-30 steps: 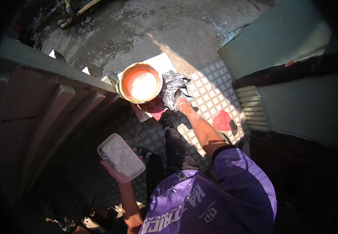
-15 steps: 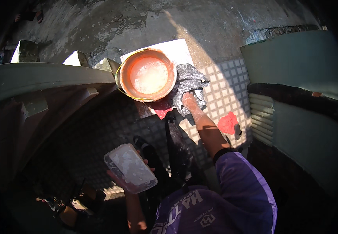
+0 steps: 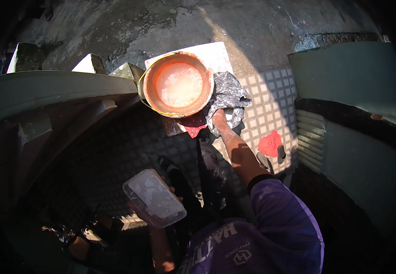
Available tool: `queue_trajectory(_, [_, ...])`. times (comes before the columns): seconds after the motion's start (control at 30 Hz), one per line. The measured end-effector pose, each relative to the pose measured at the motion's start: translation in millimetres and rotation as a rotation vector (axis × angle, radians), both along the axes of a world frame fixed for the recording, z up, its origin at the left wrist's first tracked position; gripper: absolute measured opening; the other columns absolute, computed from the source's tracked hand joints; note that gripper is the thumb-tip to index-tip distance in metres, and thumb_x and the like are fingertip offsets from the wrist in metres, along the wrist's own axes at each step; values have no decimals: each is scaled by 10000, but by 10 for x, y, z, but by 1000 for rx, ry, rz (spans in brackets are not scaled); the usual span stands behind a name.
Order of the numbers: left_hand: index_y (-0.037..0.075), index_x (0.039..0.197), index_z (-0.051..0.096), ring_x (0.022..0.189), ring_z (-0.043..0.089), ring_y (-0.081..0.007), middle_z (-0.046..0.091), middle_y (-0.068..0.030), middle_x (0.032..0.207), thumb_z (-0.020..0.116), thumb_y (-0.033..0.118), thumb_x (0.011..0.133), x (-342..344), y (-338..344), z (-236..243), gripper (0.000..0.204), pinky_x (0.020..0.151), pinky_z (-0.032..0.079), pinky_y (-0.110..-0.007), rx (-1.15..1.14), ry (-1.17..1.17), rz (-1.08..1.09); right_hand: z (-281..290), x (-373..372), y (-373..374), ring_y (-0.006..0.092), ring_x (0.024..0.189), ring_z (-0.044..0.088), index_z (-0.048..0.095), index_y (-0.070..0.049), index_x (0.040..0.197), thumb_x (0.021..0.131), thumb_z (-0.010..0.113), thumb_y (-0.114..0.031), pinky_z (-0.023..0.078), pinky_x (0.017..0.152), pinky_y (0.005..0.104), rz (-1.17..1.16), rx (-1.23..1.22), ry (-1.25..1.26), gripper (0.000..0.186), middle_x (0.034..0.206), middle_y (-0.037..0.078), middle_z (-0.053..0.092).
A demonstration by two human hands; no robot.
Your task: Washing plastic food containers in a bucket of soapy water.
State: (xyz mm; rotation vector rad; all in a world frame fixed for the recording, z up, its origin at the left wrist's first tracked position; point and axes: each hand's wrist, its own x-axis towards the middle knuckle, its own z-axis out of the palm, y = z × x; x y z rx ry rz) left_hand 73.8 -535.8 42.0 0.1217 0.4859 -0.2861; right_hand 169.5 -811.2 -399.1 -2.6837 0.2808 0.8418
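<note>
In my left hand is a clear rectangular plastic box with whitish smears on its surface; the fingers wrap round its far edge. My right hand reaches down into a crumpled grey-and-white patterned bag or cloth; something white shows in the fold by it, and the fingertips are hidden. Left of that hand stands an orange-rimmed bucket of pale, frothy liquid, its yellow handle lying along the rim. Below the bucket, a red dotted cloth hangs over an edge.
Under the bucket is a white board. A red cloth and dark slippers lie on the tiled floor at right. A curved railing is at left, a green wall at right.
My right hand has pushed a little deeper into the grey patterned bag or cloth, whose folds have shifted. The left hand keeps hold of the box. The whole view has shifted slightly.
</note>
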Motion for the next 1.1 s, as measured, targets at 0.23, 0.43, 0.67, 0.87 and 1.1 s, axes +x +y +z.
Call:
queue_trajectory(0.23, [112, 1496, 130, 1248, 409, -486, 227, -201, 1491, 557, 728, 768, 48, 4, 131, 1044, 936, 332, -757, -53, -92, -97, 760, 163, -559, 328, 806, 689, 693, -29, 800, 840, 570, -98, 567, 692, 403, 38, -86, -119, 147, 841, 202, 683])
queue_trajectory(0.43, [128, 1499, 154, 1245, 419, -485, 275, -205, 1480, 522, 728, 789, -29, 85, 323, 1000, 944, 333, -748, -53, -31, -136, 1625, 151, -821, 377, 750, 658, 642, -10, 752, 821, 584, -69, 545, 671, 416, -349, 17, -539, 108, 766, 199, 659])
queue_trajectory(0.67, [141, 1501, 182, 1224, 465, -430, 286, -159, 1501, 440, 756, 806, -163, 225, 478, 963, 919, 389, -707, 110, -140, -261, 2566, -102, -845, 281, 890, 655, 665, 34, 981, 656, 821, -105, 523, 803, 360, -610, 194, -651, 386, 963, 183, 665])
queue_trajectory(0.87, [133, 1485, 242, 1223, 460, -457, 371, -177, 1452, 385, 779, 808, -294, 481, 282, 947, 904, 388, -717, 182, -83, -184, 2986, -389, -689, 219, 819, 659, 616, 42, 1111, 750, 759, -87, 546, 735, 327, -1008, 810, -459, 410, 939, 134, 674])
queue_trajectory(1.1, [113, 1403, 414, 1197, 523, -320, 502, -114, 1362, 331, 700, 896, -340, 589, 474, 779, 1000, 428, -489, 173, -105, -179, 4402, -870, 191, 193, 881, 657, 613, 56, 1080, 883, 514, 59, 539, 801, 286, -896, 1332, -379, 221, 987, 125, 667])
